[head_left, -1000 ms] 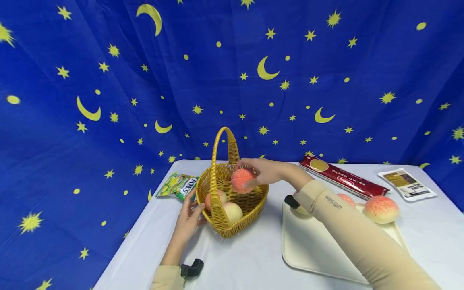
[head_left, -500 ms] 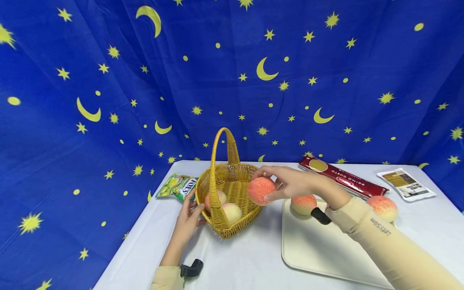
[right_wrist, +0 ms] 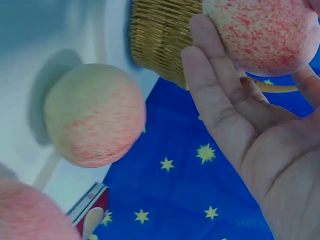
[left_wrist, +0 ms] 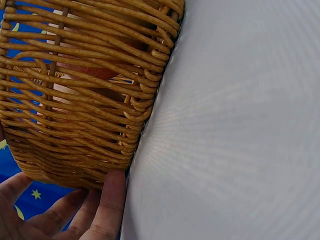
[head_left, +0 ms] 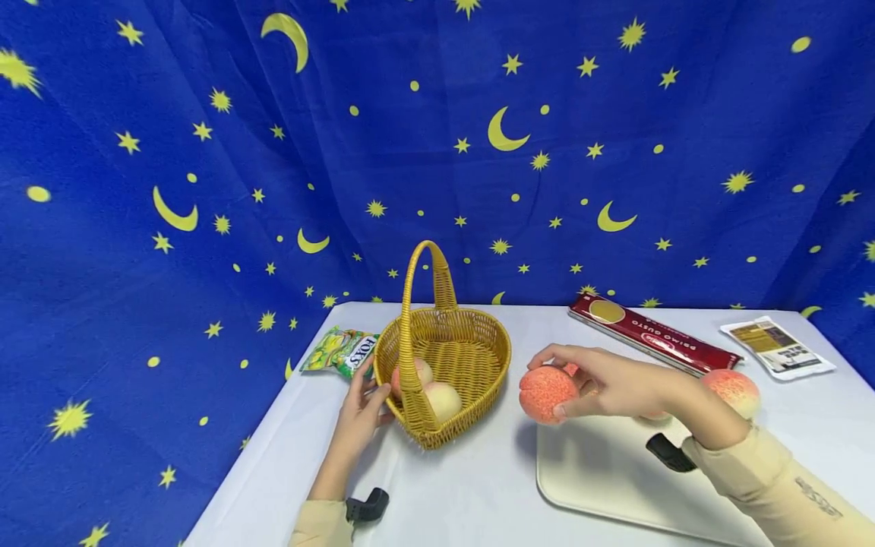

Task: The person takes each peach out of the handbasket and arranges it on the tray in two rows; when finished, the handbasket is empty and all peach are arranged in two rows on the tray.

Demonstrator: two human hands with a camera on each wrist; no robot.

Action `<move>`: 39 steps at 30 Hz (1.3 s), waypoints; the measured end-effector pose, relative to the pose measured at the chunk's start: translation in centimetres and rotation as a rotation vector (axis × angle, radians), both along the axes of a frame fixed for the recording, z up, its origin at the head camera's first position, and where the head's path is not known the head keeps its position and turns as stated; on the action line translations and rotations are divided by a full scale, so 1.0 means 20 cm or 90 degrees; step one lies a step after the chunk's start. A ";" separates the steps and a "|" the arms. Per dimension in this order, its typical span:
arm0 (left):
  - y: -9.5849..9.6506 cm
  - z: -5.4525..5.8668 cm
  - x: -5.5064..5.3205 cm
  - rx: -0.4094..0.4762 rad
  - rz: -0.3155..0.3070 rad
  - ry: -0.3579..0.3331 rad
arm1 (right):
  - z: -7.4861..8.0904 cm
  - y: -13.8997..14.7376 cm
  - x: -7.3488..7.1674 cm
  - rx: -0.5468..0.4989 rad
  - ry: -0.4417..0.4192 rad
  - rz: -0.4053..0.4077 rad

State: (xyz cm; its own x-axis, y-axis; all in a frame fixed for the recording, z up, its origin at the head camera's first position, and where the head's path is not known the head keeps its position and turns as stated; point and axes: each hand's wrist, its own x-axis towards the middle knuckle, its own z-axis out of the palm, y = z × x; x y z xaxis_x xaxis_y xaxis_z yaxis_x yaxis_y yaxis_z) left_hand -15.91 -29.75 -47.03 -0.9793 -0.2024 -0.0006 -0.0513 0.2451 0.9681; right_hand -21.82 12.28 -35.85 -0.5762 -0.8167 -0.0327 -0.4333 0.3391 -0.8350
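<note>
My right hand [head_left: 608,384] grips a red-pink peach [head_left: 547,395] between thumb and fingers, above the left part of a cream tray [head_left: 601,471]. In the right wrist view its speckled underside [right_wrist: 270,35] shows beyond the fingers. A heart-shaped wicker basket [head_left: 472,418] with a tall handle stands left of it. Two peaches lie inside, a pale one [head_left: 443,403] and a pinker one [head_left: 422,371]. With fairly straight fingers, my left hand [head_left: 358,414] touches the basket's left side; the left wrist view shows fingertips [left_wrist: 115,182] against the wicker wall [left_wrist: 80,110].
Another peach [head_left: 734,389] lies at the tray's back right; others there are partly hidden behind my right hand. Behind the tray lies a red spaghetti pack [head_left: 652,334], with a white-and-brown pouch [head_left: 779,348] to its right. A green FOX'S bag [head_left: 338,349] lies left of the basket.
My right hand has moved right and toward me with the peach, from over the basket to over the tray's left part. The left hand stays at the basket.
</note>
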 end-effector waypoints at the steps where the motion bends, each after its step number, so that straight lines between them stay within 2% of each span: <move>1: 0.00 0.00 0.00 0.001 -0.001 0.000 | -0.01 0.02 0.01 -0.003 0.003 -0.002; 7: 0.01 0.00 0.00 0.006 0.004 -0.005 | -0.10 0.09 0.07 -0.011 0.048 0.009; 14: 0.01 0.00 0.00 0.005 0.006 -0.013 | -0.21 0.15 0.12 0.022 0.027 -0.022; 26: 0.02 0.00 0.00 -0.002 0.009 -0.010 | -0.36 0.20 0.15 0.012 0.002 -0.026; 32: 0.02 0.00 0.00 -0.004 0.004 -0.009 | -0.40 0.20 0.15 0.007 -0.003 -0.025; 39: 0.02 0.00 -0.01 -0.002 -0.002 -0.006 | -0.39 0.21 0.15 0.023 0.009 -0.030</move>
State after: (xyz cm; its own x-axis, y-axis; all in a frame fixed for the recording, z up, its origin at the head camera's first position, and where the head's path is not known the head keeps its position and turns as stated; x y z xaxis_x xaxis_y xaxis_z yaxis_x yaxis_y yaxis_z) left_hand -16.02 -29.41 -47.03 -0.9799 -0.1994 -0.0099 -0.0603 0.2484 0.9668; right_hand -18.77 16.50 -43.57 -0.6148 -0.7868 -0.0541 -0.4270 0.3898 -0.8159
